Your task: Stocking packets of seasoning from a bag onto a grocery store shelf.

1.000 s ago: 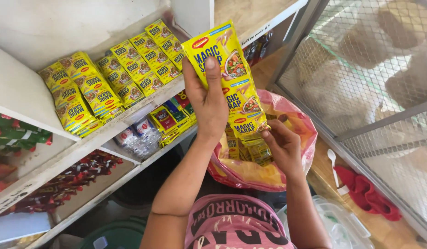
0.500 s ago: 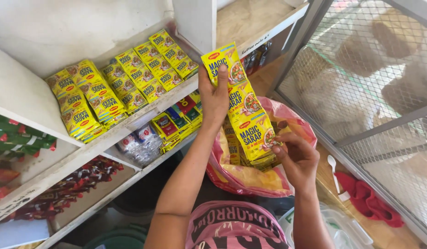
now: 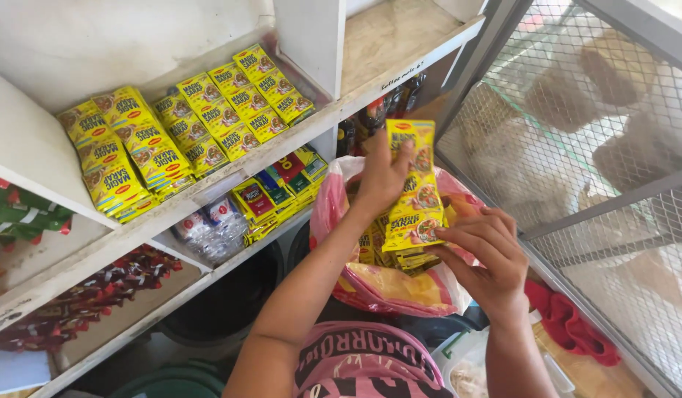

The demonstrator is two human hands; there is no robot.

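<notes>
My left hand (image 3: 381, 177) grips the top of a hanging strip of yellow seasoning sachets (image 3: 414, 195). My right hand (image 3: 484, 262) pinches the strip's lower end, just above a pink plastic bag (image 3: 400, 291) that holds more yellow sachets. To the left, rows of the same yellow sachets (image 3: 171, 136) lie spread on a white shelf (image 3: 230, 180).
A lower shelf carries mixed small packets (image 3: 271, 195) and clear wrapped items (image 3: 212, 228). Red-wrapped goods (image 3: 83, 295) fill the bottom left shelf. A wire mesh cage (image 3: 599, 147) stands on the right, with a red cloth (image 3: 569, 324) at its foot. A dark round container (image 3: 230, 298) sits below the shelves.
Both hands have lowered the sachet strip from in front of the shelf toward the pink bag, and the strip now hangs shorter above the bag.
</notes>
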